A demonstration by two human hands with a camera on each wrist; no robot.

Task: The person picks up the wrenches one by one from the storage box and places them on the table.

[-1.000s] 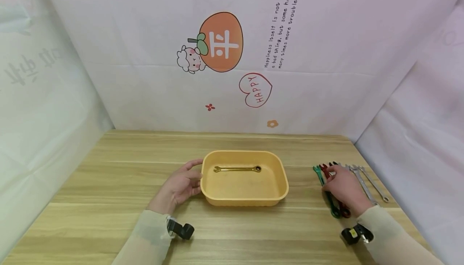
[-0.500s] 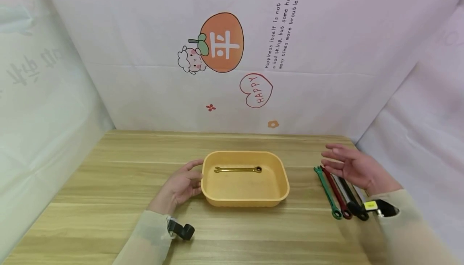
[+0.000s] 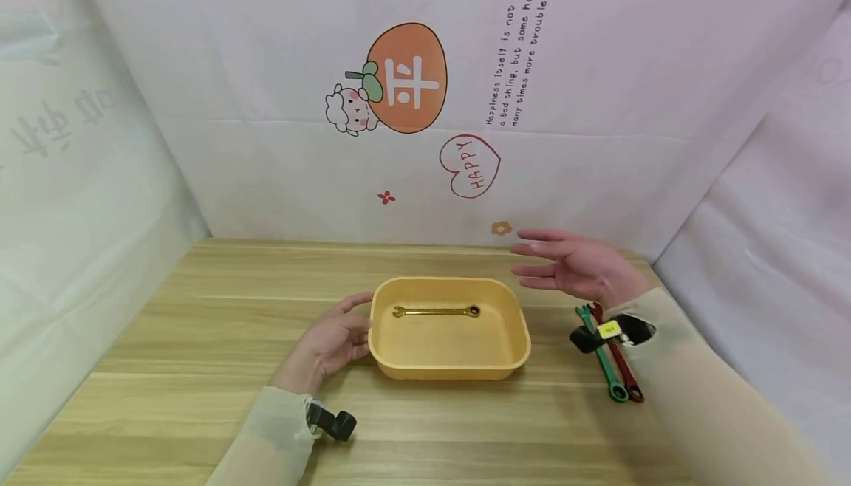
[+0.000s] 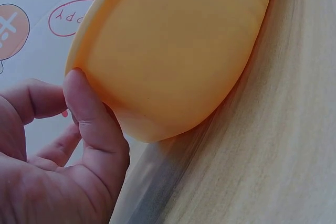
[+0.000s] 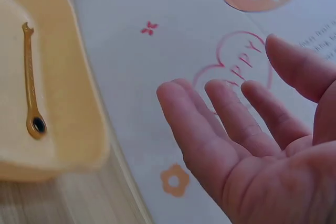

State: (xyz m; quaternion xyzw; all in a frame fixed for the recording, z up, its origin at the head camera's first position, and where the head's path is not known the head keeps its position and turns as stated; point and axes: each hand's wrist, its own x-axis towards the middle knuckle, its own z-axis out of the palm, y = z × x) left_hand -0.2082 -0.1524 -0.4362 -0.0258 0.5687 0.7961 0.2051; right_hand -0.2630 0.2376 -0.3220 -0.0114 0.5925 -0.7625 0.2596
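Observation:
A yellow plastic tub (image 3: 452, 371) stands mid-table with one gold combination wrench (image 3: 435, 312) lying lengthwise inside. At the tub's left end my left hand (image 3: 335, 338) holds the side, thumb and bent fingers at the rim in the left wrist view. My right hand (image 3: 581, 268) hovers past the tub's back right corner, fingers spread and palm bare. Below its wrist lie a green wrench (image 3: 603, 360) and a red wrench (image 3: 623, 369) side by side, partly covered by the wrist camera and sleeve. The other wrenches are hidden behind the right forearm.
The wooden table (image 3: 219, 323) ends at a printed white cloth backdrop (image 3: 279, 176). White cloth walls rise at the left (image 3: 73, 213) and right (image 3: 784, 250). A small black camera (image 3: 329, 421) is strapped to the left wrist.
My right hand has lifted off the wrenches, first swinging right, then moving left toward the tub with nothing in it. The left hand and tub have stayed in place.

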